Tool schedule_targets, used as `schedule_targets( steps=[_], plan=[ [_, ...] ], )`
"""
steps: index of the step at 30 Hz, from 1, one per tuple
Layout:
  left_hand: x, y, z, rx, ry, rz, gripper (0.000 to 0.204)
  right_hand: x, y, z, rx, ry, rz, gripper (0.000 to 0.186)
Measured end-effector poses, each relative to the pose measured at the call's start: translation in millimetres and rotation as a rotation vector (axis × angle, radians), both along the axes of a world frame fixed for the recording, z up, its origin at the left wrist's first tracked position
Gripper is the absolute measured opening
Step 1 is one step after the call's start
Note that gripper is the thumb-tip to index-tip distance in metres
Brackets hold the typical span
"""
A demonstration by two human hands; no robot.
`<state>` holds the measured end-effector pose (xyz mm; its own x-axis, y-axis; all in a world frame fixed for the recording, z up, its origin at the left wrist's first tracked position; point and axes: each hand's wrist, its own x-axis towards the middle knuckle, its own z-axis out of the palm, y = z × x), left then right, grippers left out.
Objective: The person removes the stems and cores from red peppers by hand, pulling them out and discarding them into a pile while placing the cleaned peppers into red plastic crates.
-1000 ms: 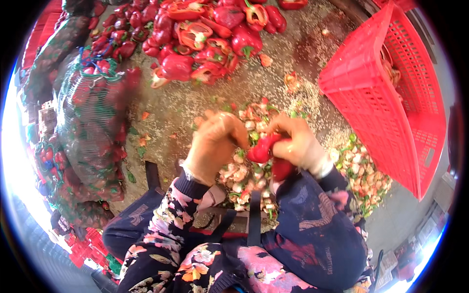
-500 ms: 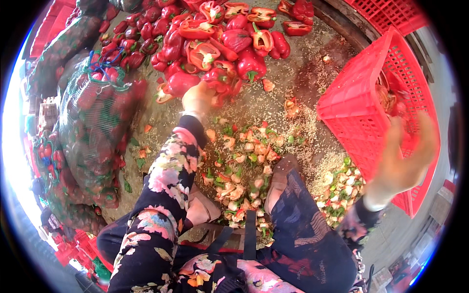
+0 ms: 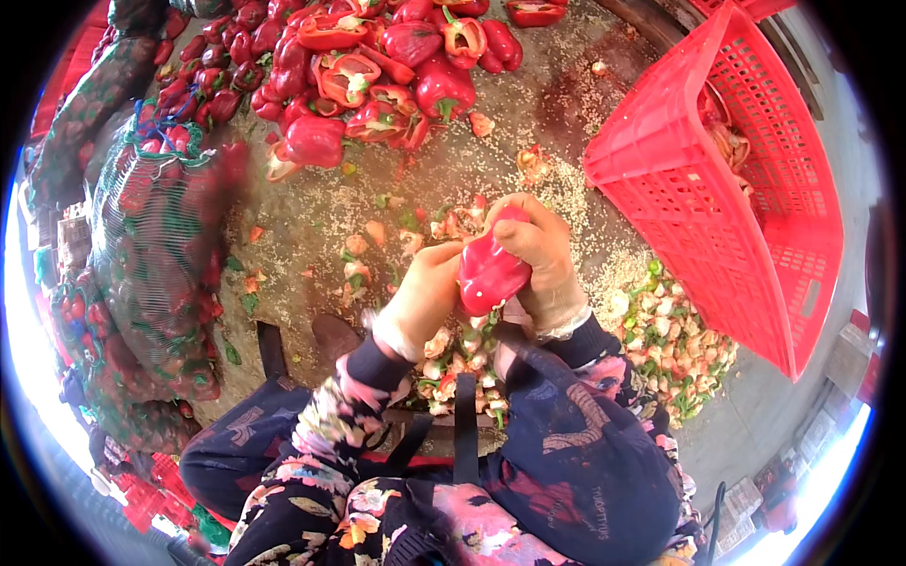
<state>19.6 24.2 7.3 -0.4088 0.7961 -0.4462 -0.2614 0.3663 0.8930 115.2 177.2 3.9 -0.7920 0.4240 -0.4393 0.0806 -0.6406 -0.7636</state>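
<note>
Between my two gloved hands I hold a shiny red bell pepper [image 3: 493, 274] above the heap of scraps between my feet. My left hand [image 3: 427, 291] grips its left side, and my right hand [image 3: 541, 255] wraps its right side with the thumb laid across the top. Most of the fingertips are hidden behind the pepper. Beyond my hands lies a pile of red bell peppers [image 3: 373, 75], some whole and some cut in half with pale insides showing. Below the held pepper, cut cores and stems [image 3: 448, 363] are scattered on the floor.
A red plastic crate [image 3: 679, 189] stands tilted on the right with pepper pieces inside. Beside it sits a second heap of cores [image 3: 675, 349]. Green mesh sacks [image 3: 156, 245] full of peppers line the left. Pale seeds [image 3: 576, 208] litter the floor.
My left hand has come back from the pile with a red bell pepper. My right hand has moved in from beside the crate and now grips that pepper too.
</note>
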Motion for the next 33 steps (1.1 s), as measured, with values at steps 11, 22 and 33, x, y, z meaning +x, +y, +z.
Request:
schedule_targets(
  steps=[11, 22, 33],
  plan=[
    [11, -6, 36, 0.054, -0.752, 0.053, 0.049, 18, -3, -11, 0.173, -0.066, 0.165, 0.01],
    [25, -12, 71, 0.003, -0.748, 0.149, 0.046, 3, 4, 7, -0.181, 0.086, 0.269, 0.035],
    [-45, -47, 52, 0.326, -0.489, 0.516, 0.038, 10, 42, 33, 0.429, -0.166, 0.087, 0.027]
  ],
)
